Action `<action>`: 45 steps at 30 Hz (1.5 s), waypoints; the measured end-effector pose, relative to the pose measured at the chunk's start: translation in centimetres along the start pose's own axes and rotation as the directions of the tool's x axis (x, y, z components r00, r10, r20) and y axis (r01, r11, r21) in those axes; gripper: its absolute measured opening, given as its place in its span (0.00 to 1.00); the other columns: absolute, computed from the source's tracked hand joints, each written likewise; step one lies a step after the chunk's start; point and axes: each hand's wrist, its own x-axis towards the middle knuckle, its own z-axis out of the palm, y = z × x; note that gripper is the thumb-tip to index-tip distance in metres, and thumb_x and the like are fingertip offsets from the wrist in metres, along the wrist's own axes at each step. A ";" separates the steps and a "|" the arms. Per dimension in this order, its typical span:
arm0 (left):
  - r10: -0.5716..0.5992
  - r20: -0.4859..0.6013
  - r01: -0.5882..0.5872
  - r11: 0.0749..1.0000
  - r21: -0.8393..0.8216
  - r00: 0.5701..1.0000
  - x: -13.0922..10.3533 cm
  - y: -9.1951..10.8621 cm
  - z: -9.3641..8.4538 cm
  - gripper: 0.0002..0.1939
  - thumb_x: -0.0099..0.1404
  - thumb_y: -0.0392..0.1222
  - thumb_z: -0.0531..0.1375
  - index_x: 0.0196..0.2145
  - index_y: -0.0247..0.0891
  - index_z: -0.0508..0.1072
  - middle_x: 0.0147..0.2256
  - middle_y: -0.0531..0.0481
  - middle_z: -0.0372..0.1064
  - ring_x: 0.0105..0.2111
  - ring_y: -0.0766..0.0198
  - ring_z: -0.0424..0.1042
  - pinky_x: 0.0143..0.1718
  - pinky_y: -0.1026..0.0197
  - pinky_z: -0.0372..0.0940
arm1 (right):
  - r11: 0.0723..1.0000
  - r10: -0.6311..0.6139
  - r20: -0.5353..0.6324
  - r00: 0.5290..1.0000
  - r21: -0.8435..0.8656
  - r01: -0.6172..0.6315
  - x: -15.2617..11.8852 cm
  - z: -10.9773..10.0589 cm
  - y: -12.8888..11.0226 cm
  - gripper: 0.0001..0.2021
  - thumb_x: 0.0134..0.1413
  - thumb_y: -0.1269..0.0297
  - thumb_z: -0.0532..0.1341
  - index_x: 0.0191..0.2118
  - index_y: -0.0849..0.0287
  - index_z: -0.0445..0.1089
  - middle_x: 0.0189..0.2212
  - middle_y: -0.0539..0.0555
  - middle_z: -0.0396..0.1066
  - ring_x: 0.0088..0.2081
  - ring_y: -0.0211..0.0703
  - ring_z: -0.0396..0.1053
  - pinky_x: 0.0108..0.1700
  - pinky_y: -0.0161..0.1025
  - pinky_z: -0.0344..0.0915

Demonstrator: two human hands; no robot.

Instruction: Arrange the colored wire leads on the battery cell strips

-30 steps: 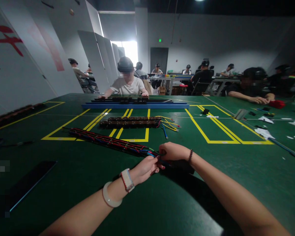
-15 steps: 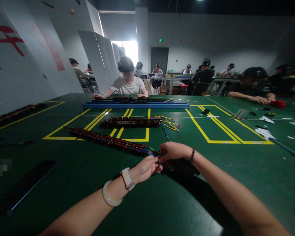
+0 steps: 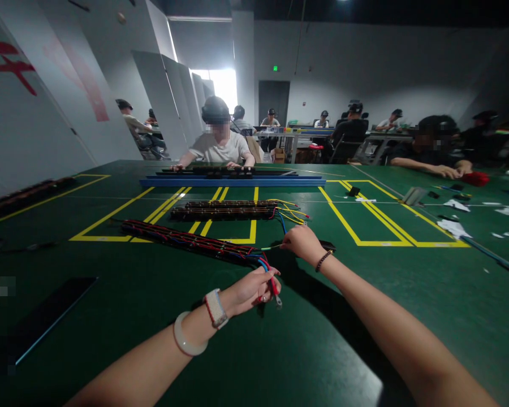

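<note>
A long black wiring bundle with red and blue wires lies slantwise on the green table. My left hand is closed round the red and blue cables at its right end, a metal ring lug sticking out below the fingers. Just above and to the right, my right hand pinches a thin wire with a green section that comes from the same end. A dark piece shows behind my right wrist. Beyond the hands lies a second bundle with yellow, red and blue leads.
Blue rails lie across the table before a seated person. A dark flat device is at the left front. Another dark bundle lies far left. White scraps and a cable are at the right.
My right hand has moved up and away from my left hand, drawing the thin wire out to the right. The red and blue cables now show in my left hand.
</note>
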 end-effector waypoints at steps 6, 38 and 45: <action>-0.015 0.016 0.014 0.999 0.029 1.000 0.1 0.2 0.0 0.10 0.62 0.43 0.54 0.35 0.36 0.58 0.23 0.54 0.65 0.13 0.78 0.56 0.14 0.72 0.44 | 0.997 -0.081 -0.079 0.994 0.011 0.082 0.7 1.7 1.1 0.13 0.53 0.55 0.58 0.34 0.58 0.74 0.29 0.56 0.71 0.37 0.44 0.64 0.41 0.38 0.52; 0.020 -0.026 -0.019 1.000 0.016 0.999 0.7 -0.3 0.3 0.03 0.61 0.35 0.48 0.33 0.34 0.60 0.22 0.51 0.65 0.11 0.78 0.50 0.15 0.70 0.38 | 0.964 -0.179 -0.337 0.924 0.128 0.234 0.4 0.6 -6.2 0.16 0.63 0.62 0.45 0.32 0.60 0.65 0.25 0.53 0.68 0.29 0.39 0.63 0.33 0.35 0.51; 0.019 -0.085 -0.019 1.000 -0.009 0.996 0.5 -0.1 0.8 0.07 0.58 0.32 0.46 0.26 0.33 0.62 0.18 0.54 0.59 0.12 0.78 0.50 0.15 0.71 0.39 | 0.970 -0.241 -0.252 0.937 -0.021 0.243 2.6 -0.2 -10.0 0.10 0.60 0.68 0.49 0.34 0.62 0.66 0.29 0.56 0.70 0.32 0.43 0.65 0.34 0.37 0.50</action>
